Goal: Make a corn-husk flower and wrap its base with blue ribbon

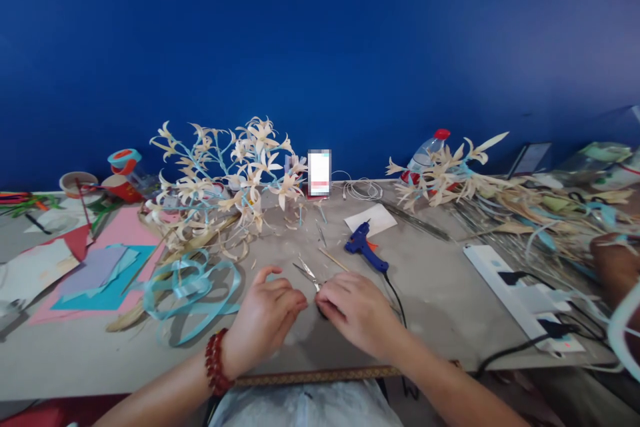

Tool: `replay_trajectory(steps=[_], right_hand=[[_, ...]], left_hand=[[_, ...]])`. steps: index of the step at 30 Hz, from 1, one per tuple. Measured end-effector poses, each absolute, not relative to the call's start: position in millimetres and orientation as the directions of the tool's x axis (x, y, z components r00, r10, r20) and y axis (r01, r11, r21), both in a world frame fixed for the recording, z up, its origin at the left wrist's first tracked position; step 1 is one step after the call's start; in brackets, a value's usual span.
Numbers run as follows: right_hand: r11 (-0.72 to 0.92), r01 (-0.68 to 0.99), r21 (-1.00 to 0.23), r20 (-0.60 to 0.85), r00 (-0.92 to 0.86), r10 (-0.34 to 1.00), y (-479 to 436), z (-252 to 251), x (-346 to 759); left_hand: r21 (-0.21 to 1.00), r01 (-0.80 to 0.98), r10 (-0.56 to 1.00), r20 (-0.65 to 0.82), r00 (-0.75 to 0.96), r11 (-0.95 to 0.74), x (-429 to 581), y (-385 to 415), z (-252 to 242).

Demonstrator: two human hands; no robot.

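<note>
My right hand (353, 307) is closed around the handles of a small pair of scissors (309, 272). The scissors' blades are parted and point away from me, low over the table. Beside it, my left hand (273, 310) hovers with its index finger stretched apart and the others loosely bent; nothing shows in it. A red bead bracelet (215, 361) circles the left wrist. Just beyond the hands lie a thin wooden stick (333, 259) and a slim metal tool (320, 232). To the right of them rests a blue glue gun (367, 248).
Pale handmade flowers (260, 167) on light-blue stems stand at the back left. Light-blue ribbon (193, 287) lies beside coloured paper (100, 273). A white power strip (520, 300) with cables is on the right. Another person's arm (613, 273) enters at the right edge.
</note>
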State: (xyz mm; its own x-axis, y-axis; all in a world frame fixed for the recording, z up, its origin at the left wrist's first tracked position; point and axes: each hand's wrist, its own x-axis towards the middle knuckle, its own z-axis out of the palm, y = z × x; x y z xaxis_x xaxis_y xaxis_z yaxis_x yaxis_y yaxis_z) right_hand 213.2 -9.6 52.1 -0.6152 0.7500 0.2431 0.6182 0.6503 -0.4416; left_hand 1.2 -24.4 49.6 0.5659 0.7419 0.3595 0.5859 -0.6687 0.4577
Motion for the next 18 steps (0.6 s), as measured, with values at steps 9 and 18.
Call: replay_trajectory(steps=[9,18], right_hand=[[0.423,0.538,-0.729,-0.009,-0.626,0.78,-0.4,67.0,224.5],[0.556,0.552,-0.622,0.138,-0.622,0.771,-1.6,54.3,226.8]], left_hand=[[0.415,0.604,0.732,0.423,0.534,-0.681,2.6,-20.8,59.8],[0.708,0.522,0.828,0.16,0.538,-0.476,-0.3,-18.3,53.2]])
